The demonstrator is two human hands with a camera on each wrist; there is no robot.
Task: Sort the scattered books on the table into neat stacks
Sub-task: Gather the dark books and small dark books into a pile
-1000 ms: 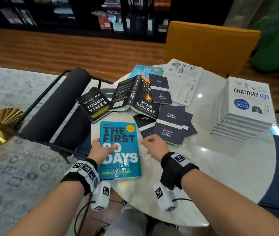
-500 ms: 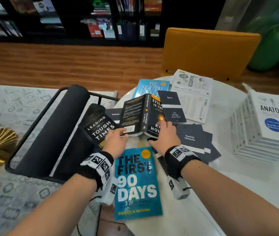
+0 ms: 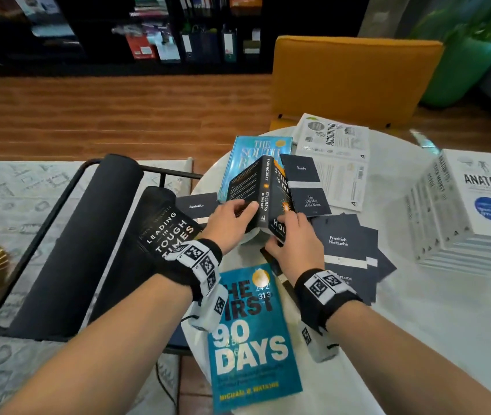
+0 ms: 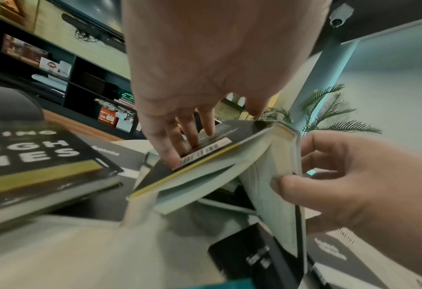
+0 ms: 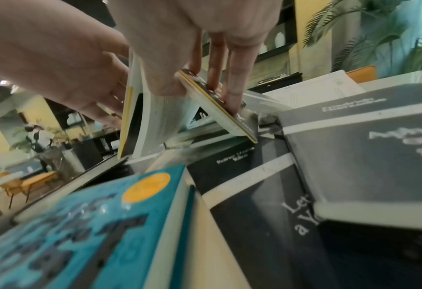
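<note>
Hands grip 1 black paperback, "Stillness Is the Key" (image 3: pixel 263 196), tented spine-up at the round white bench's (image 3: pixel 418 339) left-centre: left hand (image 3: pixel 227 218) on its back cover, right hand (image 3: pixel 290 239) pinching its front cover.

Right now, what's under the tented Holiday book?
Under the Stillness Is the Key book, held by both hands: bare white table and a dark booklet's corner. The light-blue book runs beneath its far end; the rest is covered.

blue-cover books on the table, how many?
2: The First 90 Days at the near edge; lighter blue book far side, partly under the Holiday book. Others may be hidden.
</note>
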